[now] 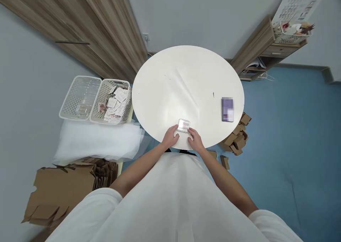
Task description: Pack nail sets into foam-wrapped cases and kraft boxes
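Observation:
A small, clear plastic case (183, 125) with pinkish items showing inside is at the near side of the round white table (165, 75). The fingers of my left hand (170, 137) grip its left edge, the thumb lying lower down. On the opposite side, the fingertips of my right hand (196, 140) hold the lower right corner. Whether the case rests on the tabletop or is slightly raised, I cannot tell. Towards the table's right edge lies a purple box (227, 109), its face blurred.
Left of the table stand a white basket (97, 109) of printed cards and another basket (65, 102) with a few clear pieces. Below them are translucent sheets (98, 141) and flattened cardboard (64, 185). Small brown boxes (238, 139) lie at the right, below the table edge.

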Demonstrator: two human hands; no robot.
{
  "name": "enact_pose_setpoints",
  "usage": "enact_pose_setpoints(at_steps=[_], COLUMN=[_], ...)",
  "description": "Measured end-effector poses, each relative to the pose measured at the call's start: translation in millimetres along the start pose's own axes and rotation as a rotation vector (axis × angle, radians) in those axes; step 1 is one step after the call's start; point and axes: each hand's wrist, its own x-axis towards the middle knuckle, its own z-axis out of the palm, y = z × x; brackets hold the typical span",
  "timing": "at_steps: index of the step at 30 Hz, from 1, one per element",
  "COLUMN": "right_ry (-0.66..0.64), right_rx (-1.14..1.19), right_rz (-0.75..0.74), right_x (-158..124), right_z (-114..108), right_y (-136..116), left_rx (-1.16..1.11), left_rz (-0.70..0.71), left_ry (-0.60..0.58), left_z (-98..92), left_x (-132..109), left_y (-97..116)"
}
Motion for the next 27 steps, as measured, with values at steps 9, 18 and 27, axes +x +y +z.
enact_pose_setpoints(at_steps=[9,18,27], right_ry=[-0.107,-0.33,-0.304], right_rx=[-0.115,-0.709,-0.862], right_rz=[-0.113,-0.383,-0.377], right_x=[0.4,-4.3,10.5], right_z=[-6.3,-5.3,1.4], right_y=[9.8,0.5,-11.2], left_rx=[0.136,0.258,0.411], left_rz=[-0.042,0.055,0.146], left_ry=[0.023,-0.041,-0.194], left_z=[17.1,6.6,-14.6], left_x=[-14.5,-26.4,-27.8], left_y=[4.0,3.0,-3.6])
